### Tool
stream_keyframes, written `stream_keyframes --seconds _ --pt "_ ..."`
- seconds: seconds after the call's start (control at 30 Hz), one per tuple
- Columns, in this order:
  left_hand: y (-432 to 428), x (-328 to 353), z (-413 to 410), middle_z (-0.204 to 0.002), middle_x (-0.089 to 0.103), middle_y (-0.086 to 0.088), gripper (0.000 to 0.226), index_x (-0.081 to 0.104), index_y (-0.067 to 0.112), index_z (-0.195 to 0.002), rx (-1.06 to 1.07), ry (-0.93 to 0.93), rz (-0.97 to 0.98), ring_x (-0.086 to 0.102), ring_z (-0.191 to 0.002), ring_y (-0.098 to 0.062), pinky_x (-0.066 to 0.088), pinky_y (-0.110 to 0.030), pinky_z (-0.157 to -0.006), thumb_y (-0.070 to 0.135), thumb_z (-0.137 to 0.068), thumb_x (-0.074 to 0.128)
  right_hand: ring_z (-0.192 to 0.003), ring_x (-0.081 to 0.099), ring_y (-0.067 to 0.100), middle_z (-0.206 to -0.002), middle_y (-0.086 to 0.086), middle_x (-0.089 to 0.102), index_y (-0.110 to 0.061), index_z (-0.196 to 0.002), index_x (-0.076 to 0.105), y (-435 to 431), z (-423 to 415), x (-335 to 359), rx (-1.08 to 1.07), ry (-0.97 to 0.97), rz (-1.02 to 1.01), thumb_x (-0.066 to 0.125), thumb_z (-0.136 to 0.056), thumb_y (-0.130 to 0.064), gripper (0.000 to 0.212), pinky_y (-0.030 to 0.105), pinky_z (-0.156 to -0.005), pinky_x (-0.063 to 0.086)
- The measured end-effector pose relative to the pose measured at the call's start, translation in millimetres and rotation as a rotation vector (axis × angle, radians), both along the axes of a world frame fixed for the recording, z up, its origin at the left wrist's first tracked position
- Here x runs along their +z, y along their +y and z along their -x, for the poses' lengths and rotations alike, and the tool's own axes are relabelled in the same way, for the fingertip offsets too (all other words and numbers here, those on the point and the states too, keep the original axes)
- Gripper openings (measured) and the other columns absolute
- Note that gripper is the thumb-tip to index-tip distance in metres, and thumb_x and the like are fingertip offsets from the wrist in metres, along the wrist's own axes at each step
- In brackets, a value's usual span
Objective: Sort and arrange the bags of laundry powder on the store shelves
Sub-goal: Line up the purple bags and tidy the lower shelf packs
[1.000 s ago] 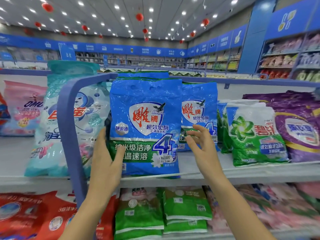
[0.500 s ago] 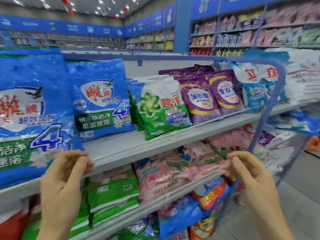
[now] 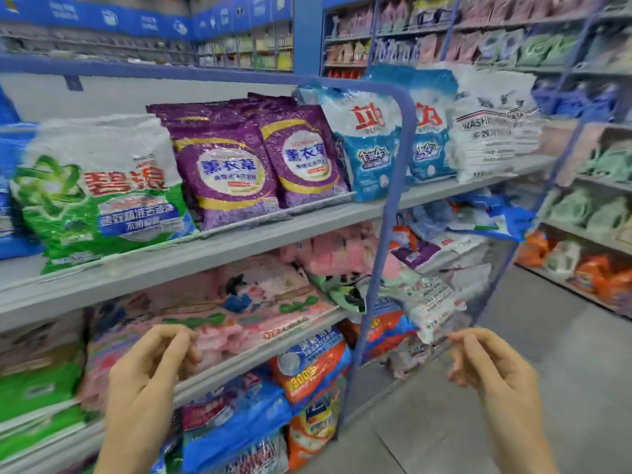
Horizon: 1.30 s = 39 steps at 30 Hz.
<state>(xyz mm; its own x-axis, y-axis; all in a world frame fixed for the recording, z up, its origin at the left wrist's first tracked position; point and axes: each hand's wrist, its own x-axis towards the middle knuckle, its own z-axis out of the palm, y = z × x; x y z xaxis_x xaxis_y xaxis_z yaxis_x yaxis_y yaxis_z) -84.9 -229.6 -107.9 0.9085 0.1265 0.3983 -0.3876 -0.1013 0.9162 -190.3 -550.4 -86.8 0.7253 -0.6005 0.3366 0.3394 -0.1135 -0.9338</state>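
Left hand (image 3: 150, 374) and right hand (image 3: 492, 367): fingers loosely curled, holding nothing, before pink laundry powder bags (image 3: 273, 295); purple laundry powder bags (image 3: 225, 172) upright above

To my right lay grey tiled floor (image 3: 513, 422) | overhead ran a blue sign band (image 3: 102, 15) | a blue pillar (image 3: 307, 32) stood behind.

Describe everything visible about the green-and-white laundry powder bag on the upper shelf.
The green-and-white bag is a glossy, crinkled plastic pouch with a white top, green lower half, green swirl logo, red characters and a blue label band. It stands upright, leaning slightly back, on the grey shelf near the front lip. Its right edge meets the purple bag; a blue bag borders its left. The left hand and right hand are lower down, not touching it.
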Motion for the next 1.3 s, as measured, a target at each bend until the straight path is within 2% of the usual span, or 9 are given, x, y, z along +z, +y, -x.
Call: stream_keyframes --seconds 0.33,0.47,0.67,0.8,0.93,1.03,1.17,1.23,1.3 --pt "-65 -2 -19 -0.067 0.062 -0.002 0.029 0.066 0.027 -0.077 0.073 0.074 -0.072 0.056 -0.059 -0.010 0.046 -0.023 -0.056 0.016 -0.097 0.050 -0.048 0.046 0.005 -0.053 -0.003 0.054 -0.022 -0.079 0.070 -75 -59 -26 0.135 0.072 0.001 0.052 -0.084 -0.025 0.019 0.013 -0.046 0.041" --pt "-73 -12 -40 -0.067 0.063 -0.005 0.029 0.067 0.024 -0.076 0.079 0.098 -0.044 0.056 -0.058 -0.011 0.046 -0.019 -0.054 0.014 -0.097 0.049 -0.048 0.048 0.004 -0.055 -0.005 0.056 -0.024 -0.078 0.070 -89 -93 -42 0.167 0.097 0.039 0.050 -0.093 -0.013 0.027 0.015 -0.046 0.041" --pt "-81 -28 -67 -0.064 0.063 -0.002 0.028 0.068 0.024 -0.077 0.126 0.167 0.008 0.056 -0.055 -0.007 0.047 -0.015 -0.051 0.014 -0.096 0.049 -0.047 0.047 0.006 -0.054 -0.005 0.054 -0.018 -0.071 0.067 -116 -151 -61 0.199 0.194 -0.013 0.050 -0.095 -0.009 0.031 0.016 -0.045 0.042" --pt "-98 -33 -87 -0.063 0.063 -0.003 0.029 0.068 0.024 -0.076 0.215 0.178 0.012 0.055 -0.054 -0.007 0.046 -0.014 -0.050 0.015 -0.097 0.050 -0.055 0.055 0.004 -0.068 0.001 0.059 -0.017 -0.080 0.066 -150 -210 -66 0.205 0.272 -0.013 0.051 -0.095 -0.014 0.022 0.015 -0.054 0.049" --pt "-122 -34 -101 -0.063 0.063 -0.001 0.032 0.068 0.026 -0.074 0.282 0.183 0.019 0.055 -0.055 -0.008 0.045 -0.017 -0.052 0.013 -0.097 0.049 -0.061 0.058 0.005 -0.072 0.003 0.060 -0.017 -0.081 0.063 -179 -247 -59 0.115 0.249 -0.011 0.052 -0.095 -0.012 0.018 0.009 -0.052 0.047" --pt "-147 -34 -111 -0.062 0.063 -0.002 0.030 0.067 0.021 -0.073 0.333 0.179 0.019 0.055 -0.053 -0.005 0.045 -0.015 -0.051 0.011 -0.096 0.050 -0.062 0.056 0.006 -0.068 -0.007 0.062 -0.027 -0.080 0.061 -184 -257 -51 0.160 0.153 0.278 0.059 -0.092 -0.017 0.016 0.008 -0.054 0.044" --pt "-171 -42 -119 -0.063 0.063 -0.003 0.033 0.067 0.026 -0.072 0.358 0.213 0.040 0.055 -0.056 -0.009 0.045 -0.017 -0.053 0.010 -0.096 0.050 -0.072 0.062 0.004 -0.079 -0.013 0.066 -0.028 -0.088 0.064 -139 -272 -67 0.515 0.117 0.715 0.056 -0.089 -0.025 0.009 0.015 -0.062 0.046" --pt "-180 -44 -118 -0.063 0.063 -0.002 0.033 0.067 0.026 -0.072 0.361 0.222 0.033 0.055 -0.057 -0.008 0.045 -0.017 -0.053 0.010 -0.096 0.050 -0.087 0.063 0.015 -0.100 0.001 0.067 -0.016 -0.107 0.064 -114 -300 -87 0.547 0.196 1.025 0.053 -0.093 -0.022 0.019 0.027 -0.071 0.049" --pt "-184 -44 -117 -0.063 0.062 -0.001 0.032 0.067 0.024 -0.073 0.360 0.218 0.029 0.054 -0.056 -0.007 0.044 -0.016 -0.053 0.009 -0.096 0.050 -0.121 0.049 0.029 -0.136 0.013 0.048 -0.015 -0.135 0.044 -98 -337 -106 0.469 0.374 1.291 0.048 -0.096 -0.024 0.041 0.035 -0.092 0.043"
